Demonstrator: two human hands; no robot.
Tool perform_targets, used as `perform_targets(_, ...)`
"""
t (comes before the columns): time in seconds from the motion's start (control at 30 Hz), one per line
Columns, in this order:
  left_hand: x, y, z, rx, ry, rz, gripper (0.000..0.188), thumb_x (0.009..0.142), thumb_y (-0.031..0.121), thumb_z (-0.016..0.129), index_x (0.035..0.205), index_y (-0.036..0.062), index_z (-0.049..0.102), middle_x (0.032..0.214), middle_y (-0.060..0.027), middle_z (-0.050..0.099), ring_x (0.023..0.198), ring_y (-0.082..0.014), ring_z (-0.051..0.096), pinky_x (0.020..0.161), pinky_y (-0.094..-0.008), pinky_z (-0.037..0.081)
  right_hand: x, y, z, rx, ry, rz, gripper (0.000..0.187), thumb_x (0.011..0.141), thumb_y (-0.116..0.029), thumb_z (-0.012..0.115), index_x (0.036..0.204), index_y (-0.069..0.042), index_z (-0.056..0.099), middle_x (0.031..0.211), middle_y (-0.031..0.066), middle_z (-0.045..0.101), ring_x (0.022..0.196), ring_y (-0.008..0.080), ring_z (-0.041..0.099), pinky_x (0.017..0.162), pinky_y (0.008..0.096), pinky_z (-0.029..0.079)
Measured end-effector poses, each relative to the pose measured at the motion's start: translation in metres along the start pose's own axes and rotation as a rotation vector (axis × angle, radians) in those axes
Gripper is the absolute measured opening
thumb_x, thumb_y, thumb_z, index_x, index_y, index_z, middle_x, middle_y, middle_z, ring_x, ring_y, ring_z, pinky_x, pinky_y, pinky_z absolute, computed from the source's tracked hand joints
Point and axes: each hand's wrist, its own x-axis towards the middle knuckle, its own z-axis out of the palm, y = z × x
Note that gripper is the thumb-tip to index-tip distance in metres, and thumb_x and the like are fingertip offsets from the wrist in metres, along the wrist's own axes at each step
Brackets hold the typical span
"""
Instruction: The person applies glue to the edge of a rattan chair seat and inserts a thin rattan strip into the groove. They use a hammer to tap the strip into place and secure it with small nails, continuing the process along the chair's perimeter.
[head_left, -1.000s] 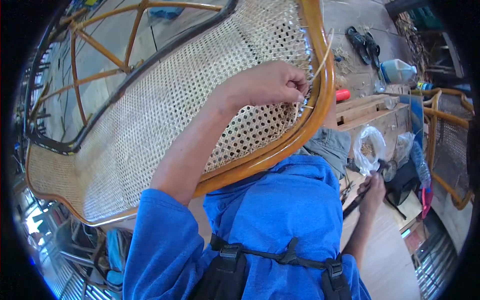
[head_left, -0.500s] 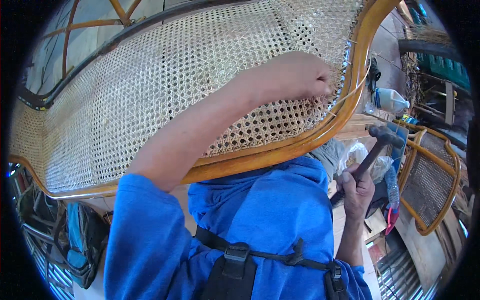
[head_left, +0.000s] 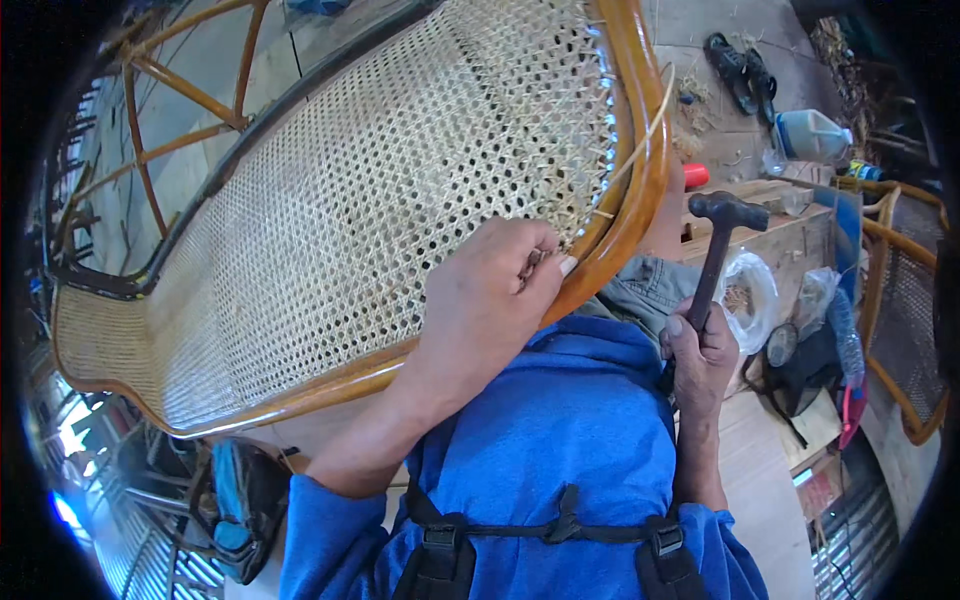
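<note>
White bottle [head_left: 815,136], any print illegible, cane panel [head_left: 330,230] under our left hand [head_left: 485,300], curled fingers' hold unclear, right hand [head_left: 703,358] clasping hammer [head_left: 712,262]

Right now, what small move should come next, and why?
Probably bring the hammer toward the woven cane's edge: the right hand grips it head up but apart from the wooden rim, while the left hand is at the cane's edge, beside that rim.
</note>
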Motion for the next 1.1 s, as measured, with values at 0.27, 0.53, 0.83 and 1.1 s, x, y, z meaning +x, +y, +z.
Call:
perform_targets(0.27, -0.002, 0.022, 0.012, -0.003, 0.077, -0.217, 0.01, 0.084, 0.008, 0.063, 0.091, 0.0001, 0.062, 0.067, 0.0032, 0.047, 0.058, -0.0017, 0.038, 0.052, -0.0192, 0.033, 0.021, 0.018, -0.019, 0.117, -0.024, 0.099, 0.013, 0.088, -0.014, 0.057, 0.088, -0.003, 0.051, 0.063, -0.0012, 0.047, 0.051, 0.0052, 0.042, 0.046, 0.0189, 0.033)
perform_targets(0.53, -0.005, 0.021, 0.018, 0.081, 0.14, -0.12, 0.007, 0.083, 0.004, 0.061, 0.09, 0.0026, 0.062, 0.071, -0.0013, 0.05, 0.058, -0.0063, 0.044, 0.054, -0.0229, 0.038, 0.037, 0.032, -0.026, 0.219, -0.054, 0.163, 0.016, 0.087, -0.018, 0.061, 0.09, -0.004, 0.054, 0.064, -0.003, 0.047, 0.052, 0.0037, 0.043, 0.046, 0.0183, 0.033)
perform_targets(0.83, -0.005, 0.024, 0.021, 0.002, 0.157, -0.198, 0.005, 0.084, 0.003, 0.06, 0.089, 0.0025, 0.062, 0.073, -0.0009, 0.052, 0.062, -0.006, 0.046, 0.058, -0.0222, 0.04, 0.043, 0.033, -0.028, 0.281, -0.087, 0.221, 0.018, 0.087, -0.019, 0.062, 0.091, -0.004, 0.056, 0.065, -0.0032, 0.048, 0.053, 0.0037, 0.044, 0.047, 0.0186, 0.034)
perform_targets(1.1, -0.007, 0.018, 0.025, 0.046, 0.19, -0.143, 0.006, 0.083, 0.004, 0.062, 0.089, 0.0025, 0.062, 0.072, -0.0023, 0.053, 0.063, -0.0078, 0.047, 0.057, -0.0233, 0.04, 0.043, 0.03, -0.026, 0.277, -0.106, 0.228, 0.017, 0.086, -0.019, 0.063, 0.09, -0.004, 0.056, 0.065, -0.0035, 0.048, 0.054, 0.0034, 0.043, 0.047, 0.0187, 0.033)
